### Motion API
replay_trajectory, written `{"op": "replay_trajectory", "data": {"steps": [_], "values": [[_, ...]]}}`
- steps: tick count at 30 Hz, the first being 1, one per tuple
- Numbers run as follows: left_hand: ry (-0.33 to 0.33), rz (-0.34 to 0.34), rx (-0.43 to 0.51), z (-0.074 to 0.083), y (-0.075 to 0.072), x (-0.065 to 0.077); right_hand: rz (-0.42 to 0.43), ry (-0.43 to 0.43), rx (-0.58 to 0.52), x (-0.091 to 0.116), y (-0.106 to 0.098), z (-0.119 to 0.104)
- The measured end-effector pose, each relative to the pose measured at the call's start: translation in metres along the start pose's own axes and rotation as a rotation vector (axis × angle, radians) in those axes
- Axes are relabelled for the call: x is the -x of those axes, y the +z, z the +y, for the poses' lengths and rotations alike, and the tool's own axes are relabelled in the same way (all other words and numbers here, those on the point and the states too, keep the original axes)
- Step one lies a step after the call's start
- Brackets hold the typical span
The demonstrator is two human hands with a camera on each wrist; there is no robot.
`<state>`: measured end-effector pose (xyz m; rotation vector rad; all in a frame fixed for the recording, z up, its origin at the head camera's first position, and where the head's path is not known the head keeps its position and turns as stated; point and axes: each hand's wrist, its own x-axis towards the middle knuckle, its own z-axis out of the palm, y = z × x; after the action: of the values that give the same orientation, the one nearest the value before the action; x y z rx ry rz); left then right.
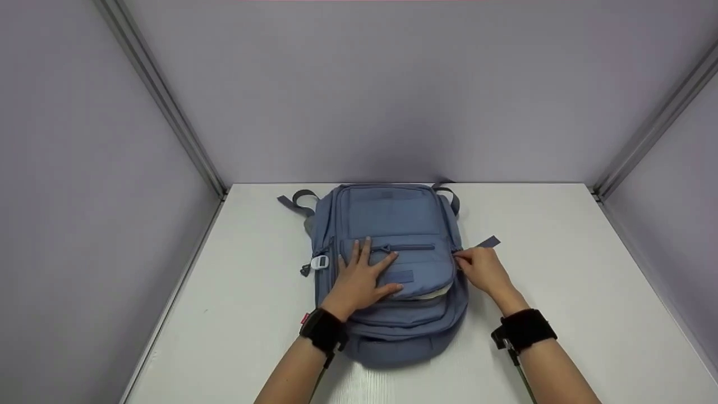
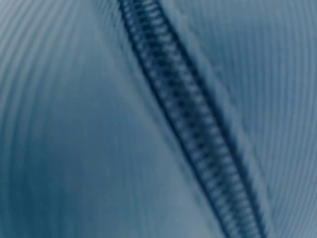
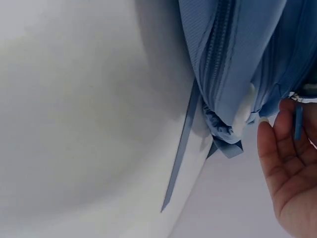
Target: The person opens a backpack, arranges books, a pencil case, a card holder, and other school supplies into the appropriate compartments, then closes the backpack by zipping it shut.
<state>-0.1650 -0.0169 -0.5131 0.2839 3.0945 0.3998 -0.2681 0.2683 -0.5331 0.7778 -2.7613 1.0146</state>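
Observation:
A blue backpack [image 1: 392, 216] lies front side up on the white table. With its fingers spread, my left hand [image 1: 359, 280] rests on the front pocket, below a short horizontal zipper [image 1: 412, 247]. At the pack's right edge, my right hand [image 1: 482, 269] pinches a zipper pull; in the right wrist view this blue zipper pull [image 3: 297, 121] shows between the fingers. The front pocket's lower edge gapes a little, with a pale lining [image 1: 435, 293] showing. Close up, the left wrist view holds only blue fabric and a closed-toothed zipper [image 2: 193, 119].
A white tag [image 1: 320, 262] and a small dark charm [image 1: 305, 270] hang at the pack's left side. Loose straps [image 1: 294, 205] stick out at the upper left, and another strap end [image 1: 489, 242] at the right. Grey walls surround the white table [image 1: 561, 252].

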Motion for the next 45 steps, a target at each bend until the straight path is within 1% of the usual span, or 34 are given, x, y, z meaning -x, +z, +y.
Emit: {"op": "replay_trajectory", "data": {"steps": [9,13,17,20,24,27,34,39,45], "values": [[-0.014,0.014,0.004,0.001,0.000,0.000,-0.025,-0.021,0.047,0.020,-0.009,-0.014],[-0.023,0.014,-0.016,0.001,-0.001,0.000,-0.026,-0.029,0.061,0.029,-0.011,-0.020],[-0.037,0.016,-0.038,0.001,-0.002,0.000,-0.055,-0.032,0.053,0.038,-0.014,-0.027],[-0.048,0.017,-0.026,0.001,-0.003,0.000,-0.083,-0.041,0.038,0.044,-0.016,-0.033],[-0.052,0.024,0.009,0.001,-0.001,0.000,-0.110,-0.077,0.014,0.050,-0.018,-0.041],[-0.048,0.031,0.020,0.000,-0.001,0.001,-0.131,-0.112,-0.006,0.052,-0.018,-0.046],[-0.050,0.034,-0.009,0.000,-0.002,0.003,-0.188,-0.152,-0.053,0.056,-0.019,-0.052],[-0.048,0.043,-0.035,0.001,-0.003,0.002,-0.231,-0.183,-0.113,0.059,-0.020,-0.056],[-0.052,0.040,-0.043,0.001,-0.001,0.001,-0.259,-0.179,-0.166,0.061,-0.013,-0.069]]}}
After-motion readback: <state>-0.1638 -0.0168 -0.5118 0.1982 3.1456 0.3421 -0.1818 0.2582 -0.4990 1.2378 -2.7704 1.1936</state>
